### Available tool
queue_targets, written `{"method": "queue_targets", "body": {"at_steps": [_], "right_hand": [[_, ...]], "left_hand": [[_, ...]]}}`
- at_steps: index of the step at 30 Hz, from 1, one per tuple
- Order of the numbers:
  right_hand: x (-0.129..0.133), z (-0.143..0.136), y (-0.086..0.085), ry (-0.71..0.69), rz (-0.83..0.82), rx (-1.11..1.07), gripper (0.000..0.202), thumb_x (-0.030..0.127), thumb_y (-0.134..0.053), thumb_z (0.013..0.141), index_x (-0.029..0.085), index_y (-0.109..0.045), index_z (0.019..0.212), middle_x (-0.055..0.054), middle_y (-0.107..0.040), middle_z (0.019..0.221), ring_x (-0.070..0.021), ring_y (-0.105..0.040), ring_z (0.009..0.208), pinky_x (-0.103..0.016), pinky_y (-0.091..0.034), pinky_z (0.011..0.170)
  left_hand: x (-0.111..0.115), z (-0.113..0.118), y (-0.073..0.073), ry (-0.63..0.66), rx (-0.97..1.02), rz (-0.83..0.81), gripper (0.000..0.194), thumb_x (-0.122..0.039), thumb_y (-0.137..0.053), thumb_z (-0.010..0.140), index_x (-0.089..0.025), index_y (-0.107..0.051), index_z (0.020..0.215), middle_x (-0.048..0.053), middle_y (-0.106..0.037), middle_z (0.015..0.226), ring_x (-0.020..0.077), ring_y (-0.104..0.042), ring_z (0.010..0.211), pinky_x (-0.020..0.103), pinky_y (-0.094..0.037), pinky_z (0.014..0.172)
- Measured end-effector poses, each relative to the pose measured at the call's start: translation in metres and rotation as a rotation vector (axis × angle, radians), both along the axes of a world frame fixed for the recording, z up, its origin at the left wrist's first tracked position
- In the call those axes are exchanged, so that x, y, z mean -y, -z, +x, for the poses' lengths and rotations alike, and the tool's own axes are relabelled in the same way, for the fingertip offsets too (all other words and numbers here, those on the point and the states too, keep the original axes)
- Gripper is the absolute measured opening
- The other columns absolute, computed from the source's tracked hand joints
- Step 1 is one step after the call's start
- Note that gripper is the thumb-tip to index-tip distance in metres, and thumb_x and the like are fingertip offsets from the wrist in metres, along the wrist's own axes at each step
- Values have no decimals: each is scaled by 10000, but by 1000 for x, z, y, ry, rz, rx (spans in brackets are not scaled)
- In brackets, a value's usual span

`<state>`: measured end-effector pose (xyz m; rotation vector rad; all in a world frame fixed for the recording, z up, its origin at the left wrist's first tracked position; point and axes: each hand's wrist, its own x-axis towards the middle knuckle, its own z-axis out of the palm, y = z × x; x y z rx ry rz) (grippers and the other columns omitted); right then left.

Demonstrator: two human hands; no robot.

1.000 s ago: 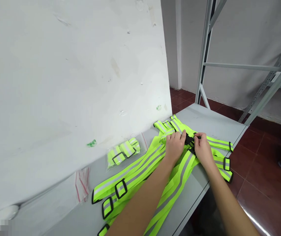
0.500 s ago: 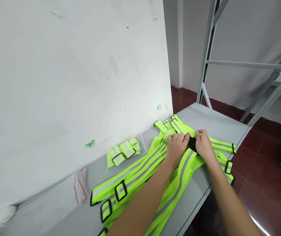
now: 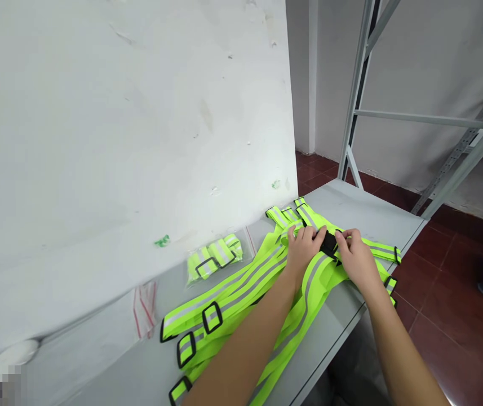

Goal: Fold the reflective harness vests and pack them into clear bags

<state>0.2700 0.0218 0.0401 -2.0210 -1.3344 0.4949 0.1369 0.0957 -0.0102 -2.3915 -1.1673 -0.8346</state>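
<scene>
A pile of neon yellow-green reflective straps (image 3: 314,293), with grey stripes and black rectangular slides, lies spread along the grey tabletop (image 3: 329,332). In the middle of the pile is a black buckle (image 3: 329,243). My left hand (image 3: 302,248) is closed on its left side, fingers bent over the buckle and the strap at it. From the right, my right hand (image 3: 357,259) pinches the buckle's edge between thumb and fingers. Part of the buckle is hidden under the fingertips. My left forearm covers some of the straps.
Beyond the pile, a clear zip bag (image 3: 215,258) holds a folded reflective strap. Clear bags with red lines (image 3: 145,310) lie farther left, near a white rounded object (image 3: 19,352). A white panel (image 3: 140,141) stands behind; a metal rack frame (image 3: 353,107) rises at the right.
My right hand has shifted slightly on the buckle, and more of its black face shows between my hands. The camera view has moved a little.
</scene>
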Motion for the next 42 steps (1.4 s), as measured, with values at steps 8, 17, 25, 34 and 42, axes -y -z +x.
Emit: {"method": "queue_targets", "body": {"at_steps": [8, 17, 25, 34, 42], "right_hand": [[46, 39, 0, -176, -107, 394, 424, 561, -533, 857, 207, -574, 1086, -77, -691, 824, -288, -637, 816, -350, -398, 697], [87, 68, 38, -51, 47, 508, 428, 559, -499, 884, 191, -590, 1082, -112, -625, 1042, -296, -565, 942, -396, -425, 746], [93, 69, 51, 47, 80, 324, 452, 597, -546, 840, 190, -577, 1035, -114, -594, 1036, -302, -534, 961, -429, -451, 818], [84, 65, 59, -14, 297, 153, 276, 443, -544, 892, 218, -555, 1052, -84, -562, 1029, -257, -547, 988, -410, -473, 844], [91, 58, 41, 139, 512, 183, 166, 329, -609, 854, 223, -580, 979, -110, -546, 1073, -244, -589, 945, -294, -485, 549]], "left_hand": [[-2, 0, -17, -11, -26, -443, 439, -202, -512, 885, -209, -514, 1323, 148, -583, 1184, 297, -528, 1142, 528, -287, 1059], [-47, -48, -68, 270, -79, -861, 708, -460, -602, 810, -310, -353, 1455, 35, -581, 1333, 243, -578, 1169, 298, -476, 935], [-125, -9, -59, -108, 206, -1084, 672, -617, -442, 861, -106, -543, 1286, 180, -553, 1355, 326, -563, 1195, 330, -463, 914], [-151, 18, -38, -181, 318, -1176, 360, -358, -602, 894, -143, -576, 1182, 91, -605, 1181, 230, -616, 1006, 407, -529, 850], [-150, -5, -53, -203, 486, -1005, 231, -388, -693, 715, -168, -628, 739, 35, -644, 661, 256, -647, 746, 295, -455, 627]]}}
